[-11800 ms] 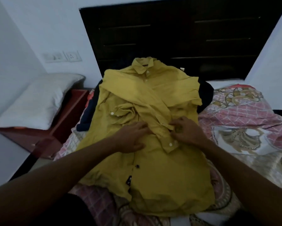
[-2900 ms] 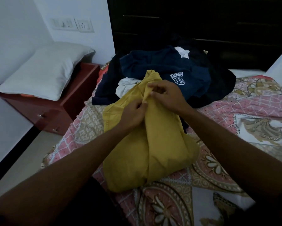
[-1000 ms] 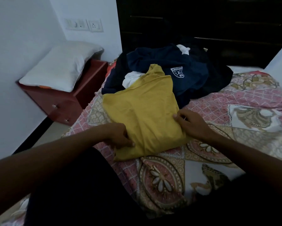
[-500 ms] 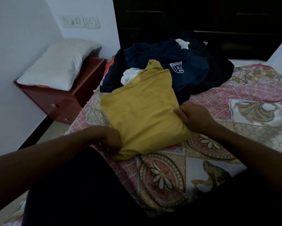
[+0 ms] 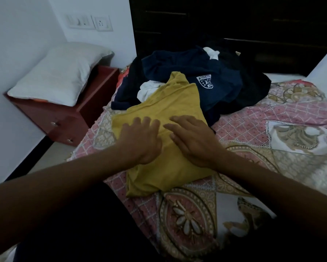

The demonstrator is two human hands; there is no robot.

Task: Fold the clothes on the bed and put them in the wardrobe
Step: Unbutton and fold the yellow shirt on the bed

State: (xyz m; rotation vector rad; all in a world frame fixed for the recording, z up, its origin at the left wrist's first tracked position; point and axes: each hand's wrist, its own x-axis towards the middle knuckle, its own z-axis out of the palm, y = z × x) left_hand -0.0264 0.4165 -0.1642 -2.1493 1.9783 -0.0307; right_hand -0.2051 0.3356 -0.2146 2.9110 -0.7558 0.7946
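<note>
Smoothing the folded yellow shirt (image 5: 170, 103): I'd press flat and sweep outward from the middle so the fold sets, no bunching. My left hand (image 5: 140, 140) and right hand (image 5: 193, 142) lie side by side on top of it, fingers straight, gripping nothing. The shirt sits on the bed (image 5: 244, 129), far end touching the dark clothes pile (image 5: 206, 80).

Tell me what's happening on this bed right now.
A person is folding laundry. The left hand and right hand lie flat, fingers spread, on a folded yellow shirt, pressing it onto the patterned bedspread. Behind it sits a heap of unfolded clothes, topped by a navy garment with a white crest.
</note>
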